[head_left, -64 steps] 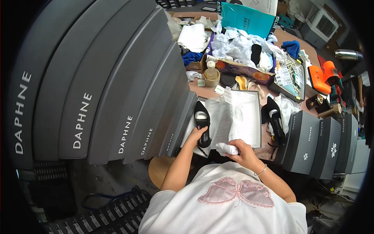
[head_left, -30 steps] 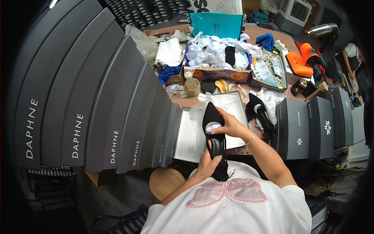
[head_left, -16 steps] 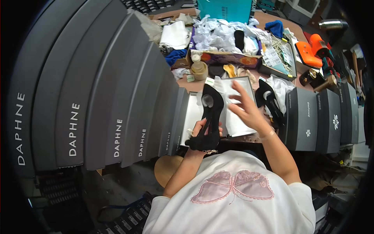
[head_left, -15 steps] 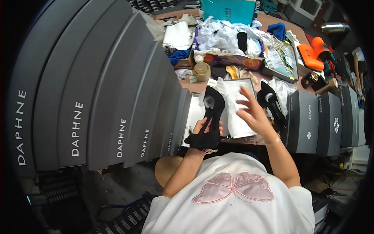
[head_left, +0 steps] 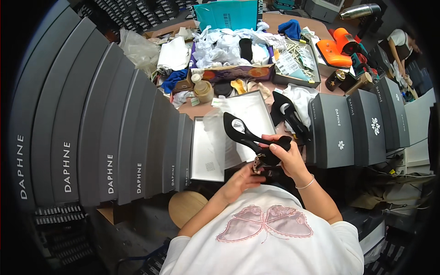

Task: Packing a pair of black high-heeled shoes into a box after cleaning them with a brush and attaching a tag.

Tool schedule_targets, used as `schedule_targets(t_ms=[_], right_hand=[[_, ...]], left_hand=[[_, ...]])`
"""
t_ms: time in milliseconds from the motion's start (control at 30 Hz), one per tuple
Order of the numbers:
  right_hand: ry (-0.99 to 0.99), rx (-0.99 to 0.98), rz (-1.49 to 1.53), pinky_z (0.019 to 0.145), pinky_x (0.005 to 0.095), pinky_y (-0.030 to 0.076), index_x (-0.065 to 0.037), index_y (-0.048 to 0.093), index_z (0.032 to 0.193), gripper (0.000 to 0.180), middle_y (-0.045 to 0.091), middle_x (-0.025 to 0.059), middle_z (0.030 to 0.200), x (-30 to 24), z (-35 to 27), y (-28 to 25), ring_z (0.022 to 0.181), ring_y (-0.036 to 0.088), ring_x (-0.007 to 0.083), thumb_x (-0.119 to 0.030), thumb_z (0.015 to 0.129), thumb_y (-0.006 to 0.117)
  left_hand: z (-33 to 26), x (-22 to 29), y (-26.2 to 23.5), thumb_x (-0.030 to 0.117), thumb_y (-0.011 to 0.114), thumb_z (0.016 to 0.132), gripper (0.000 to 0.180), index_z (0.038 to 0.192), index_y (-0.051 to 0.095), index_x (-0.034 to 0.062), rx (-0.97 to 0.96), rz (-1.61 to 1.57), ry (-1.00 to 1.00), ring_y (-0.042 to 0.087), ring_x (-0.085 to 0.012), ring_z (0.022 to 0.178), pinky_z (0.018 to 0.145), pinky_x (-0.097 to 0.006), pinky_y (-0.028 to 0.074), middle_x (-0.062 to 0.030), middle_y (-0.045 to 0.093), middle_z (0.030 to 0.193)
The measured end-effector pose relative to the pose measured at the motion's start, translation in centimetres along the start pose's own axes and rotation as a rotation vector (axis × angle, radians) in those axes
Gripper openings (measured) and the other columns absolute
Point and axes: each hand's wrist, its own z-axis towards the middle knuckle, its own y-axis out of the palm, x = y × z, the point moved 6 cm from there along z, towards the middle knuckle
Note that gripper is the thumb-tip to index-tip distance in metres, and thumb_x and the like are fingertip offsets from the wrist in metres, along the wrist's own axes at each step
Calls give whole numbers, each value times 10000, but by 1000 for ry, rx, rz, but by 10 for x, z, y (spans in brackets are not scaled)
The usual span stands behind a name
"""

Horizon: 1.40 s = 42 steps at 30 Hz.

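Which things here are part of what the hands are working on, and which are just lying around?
In use:
left hand
right hand
black shoe
open white shoebox

Lying about:
second black shoe
grey boxes
teal bag
orange tool
tape roll

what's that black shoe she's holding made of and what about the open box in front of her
Black shoe: looks like matte suede or fabric, since it shows no shine, though that is uncertain; a small metal-looking buckle glints near the left hand.
Open box: seems to be stiff cardboard, dark grey rim, plain white lining, with white tissue paper inside.
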Motion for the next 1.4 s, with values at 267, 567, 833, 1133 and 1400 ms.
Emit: schedule_targets(t_ms=[267, 567, 833, 1133, 1400], right_hand=[[-253, -16, -346, 947, 306, 443, -3, 610, 1181, 391, 628, 127, 1187, 2, -34, -47, 1061, 589, 175, -204, 856, 692], [-296, -95, -298, 998, 350, 404, -41, 612, 1197, 443, 556, 163, 1281, -4, -62, -62, 1176, 537, 255, -252, 822, 719], [-452, -142, -714, 976, 358, 438, -76, 597, 1240, 514, 517, 165, 1320, -26, -66, -61, 1166, 547, 285, -185, 772, 780], [-507, -161, -744, 966, 349, 461, -87, 606, 1239, 491, 487, 170, 1357, -13, -71, -31, 1147, 565, 275, -167, 783, 770], [-372, -192, -1024, 1044, 423, 399, -75, 542, 1294, 652, 343, 217, 1434, -10, -72, -14, 1227, 484, 383, -277, 733, 805]], left_hand=[[27, -33, 22, 202, 690, 878, 538, 1318, 428, 38, 211, 197, 215, 572, -167, 1022, 924, -359, 492, -55, 559, 1122], [41, -49, 52, 18, 659, 847, 273, 1109, 582, 0, 273, 80, 165, 617, -155, 909, 821, -303, 518, -61, 629, 995], [-3, 44, 6, 32, 584, 888, 120, 966, 666, -6, 454, 848, 314, 591, -142, 640, 604, -265, 468, -58, 632, 752], [54, 104, 8, 123, 665, 844, 625, 1399, 389, 51, 767, 1036, 788, 435, -292, 1257, 1059, -435, 332, -165, 459, 1330], [89, -17, 13, 240, 591, 921, 347, 1158, 558, -12, 415, -182, 113, 654, -209, 887, 789, -317, 528, -132, 661, 996]])
